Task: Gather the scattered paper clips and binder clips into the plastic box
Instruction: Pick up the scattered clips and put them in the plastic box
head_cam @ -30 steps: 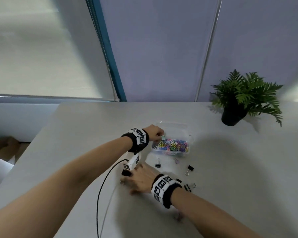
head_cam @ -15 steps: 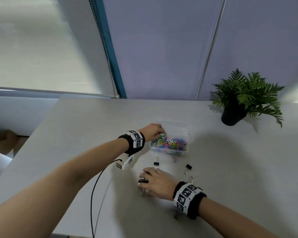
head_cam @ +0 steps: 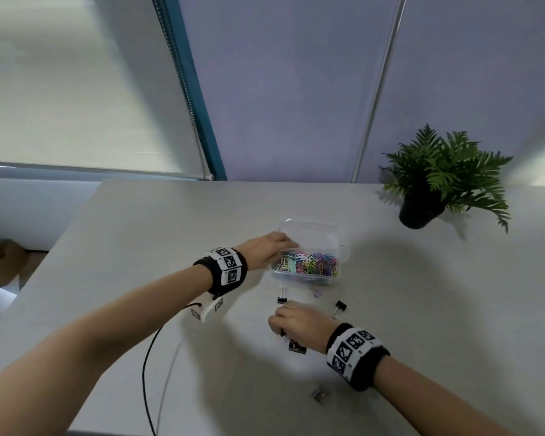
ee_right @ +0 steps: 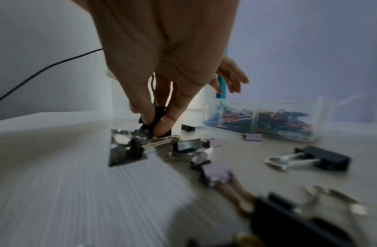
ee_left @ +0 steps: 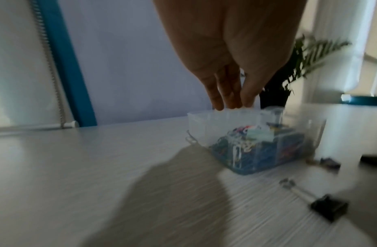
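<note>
A clear plastic box (head_cam: 336,240) full of coloured paper clips (head_cam: 312,262) stands mid-table. My left hand (head_cam: 291,245) reaches over its left rim with straight fingers (ee_left: 217,100) and holds nothing; a pale green clip (ee_left: 257,133) lies inside. In front of the box, my right hand (head_cam: 279,330) pinches a black binder clip (ee_right: 157,115) between thumb and fingers, just above the table. Loose on the table lie a small black clip (head_cam: 282,298), another black clip (head_cam: 340,308), a purple clip (head_cam: 316,291) and two silver clips (head_cam: 297,347) (head_cam: 319,393).
A potted fern (head_cam: 438,180) stands at the back right. A black cable (head_cam: 148,366) runs from my left wrist to the table's near edge. The table's left edge (head_cam: 60,247) drops off beside a window blind. More binder clips (ee_right: 323,158) lie near my right wrist.
My right hand moved right, from near the left wrist to the clips in front of the box, and took hold of a black clip. The left hand stayed at the box rim.
</note>
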The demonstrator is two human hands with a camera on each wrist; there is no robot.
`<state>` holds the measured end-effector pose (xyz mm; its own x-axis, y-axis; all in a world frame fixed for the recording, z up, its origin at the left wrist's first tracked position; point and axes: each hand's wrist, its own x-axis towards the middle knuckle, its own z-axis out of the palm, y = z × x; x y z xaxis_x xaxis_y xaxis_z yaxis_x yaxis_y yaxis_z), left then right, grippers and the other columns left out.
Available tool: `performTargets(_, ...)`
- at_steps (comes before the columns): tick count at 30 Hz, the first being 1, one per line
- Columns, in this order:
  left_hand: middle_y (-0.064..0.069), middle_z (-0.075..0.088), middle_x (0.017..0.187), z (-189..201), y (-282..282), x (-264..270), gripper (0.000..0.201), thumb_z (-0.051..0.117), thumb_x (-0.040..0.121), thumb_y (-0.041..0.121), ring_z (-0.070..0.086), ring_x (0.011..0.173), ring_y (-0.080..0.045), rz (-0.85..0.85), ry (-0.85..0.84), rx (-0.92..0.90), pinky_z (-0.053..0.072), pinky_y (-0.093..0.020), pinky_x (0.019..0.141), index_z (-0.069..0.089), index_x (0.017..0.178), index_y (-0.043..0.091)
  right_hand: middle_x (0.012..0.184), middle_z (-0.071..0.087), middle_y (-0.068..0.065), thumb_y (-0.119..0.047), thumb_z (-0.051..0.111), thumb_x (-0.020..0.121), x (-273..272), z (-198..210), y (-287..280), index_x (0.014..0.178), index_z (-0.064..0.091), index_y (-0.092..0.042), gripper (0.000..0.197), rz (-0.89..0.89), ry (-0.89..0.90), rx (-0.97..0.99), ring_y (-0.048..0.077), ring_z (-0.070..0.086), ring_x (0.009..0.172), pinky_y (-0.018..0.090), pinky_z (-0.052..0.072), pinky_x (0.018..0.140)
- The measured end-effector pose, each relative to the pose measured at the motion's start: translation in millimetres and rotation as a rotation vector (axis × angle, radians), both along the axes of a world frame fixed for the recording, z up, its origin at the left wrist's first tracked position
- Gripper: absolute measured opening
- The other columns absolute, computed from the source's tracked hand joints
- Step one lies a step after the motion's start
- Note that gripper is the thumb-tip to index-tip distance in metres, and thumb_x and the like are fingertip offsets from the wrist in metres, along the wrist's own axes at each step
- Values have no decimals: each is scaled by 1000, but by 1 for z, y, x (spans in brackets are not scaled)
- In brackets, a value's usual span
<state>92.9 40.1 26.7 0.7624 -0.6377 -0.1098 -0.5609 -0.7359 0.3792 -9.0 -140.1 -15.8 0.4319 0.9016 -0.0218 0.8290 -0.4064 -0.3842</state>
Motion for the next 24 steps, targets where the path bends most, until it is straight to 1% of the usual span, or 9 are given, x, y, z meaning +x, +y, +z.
performTargets(2,-16,53,128,6,9,-9,39,43,94,11,52,117,-28,40,-54,-116,41,-36,104,48,133,8,75,60,11,4,49,74,8,3,-7,77,53,-5,10,-103,184,68,27,53,71,36,44,65)
performTargets(4,-16,58,120,5,19,-23,35,44,92,9,58,107,-27,92,-96,-214,44,-31,96,55,126,6,73,61,3,4,52,79,14,9,-18,74,54,-6,11,-269,386,188,13,53,68,26,45,67)
performTargets(6,-14,61,112,3,25,-43,30,47,92,3,61,93,-18,169,-109,-290,45,-20,87,60,119,5,76,61,-8,4,58,82,17,20,-34,76,55,-15,20,-446,510,324,0,56,67,18,50,68)
performTargets(8,-11,63,110,-2,26,-67,27,49,92,3,57,89,-9,220,-61,-299,47,-17,84,63,115,7,82,63,-8,5,59,83,24,37,-51,82,54,-16,21,-588,577,390,-1,61,70,17,54,67)
performTargets(12,-5,58,117,-20,14,-111,26,49,94,19,61,91,-14,226,99,-180,53,-30,88,60,118,14,84,68,0,5,63,80,65,61,-73,81,54,-24,31,-780,482,504,5,64,70,19,54,60)
performTargets(14,0,50,124,-27,5,-123,34,47,95,27,61,94,-16,210,146,-86,53,-34,87,49,129,25,84,68,7,5,64,79,89,67,-69,84,57,-17,24,-826,391,492,16,64,71,22,55,64)
performTargets(17,0,42,127,-32,-11,-125,58,49,92,13,54,99,-16,109,65,62,54,-31,83,29,140,39,89,68,17,7,60,79,126,68,-51,92,61,-3,16,-799,261,392,22,60,76,3,46,62)
performTargets(21,-7,38,132,-33,-31,-119,72,57,83,-3,50,108,-21,-54,-29,208,56,-33,78,30,137,35,112,65,18,-1,56,85,154,58,-24,113,56,-8,29,-747,192,124,31,61,102,33,49,90)
performTargets(24,-8,41,123,-38,-33,-117,56,60,83,0,51,105,-24,-33,-5,233,58,-39,73,39,129,24,138,49,12,-23,57,89,150,42,-17,135,41,-17,49,-623,287,-183,29,55,113,42,44,100)
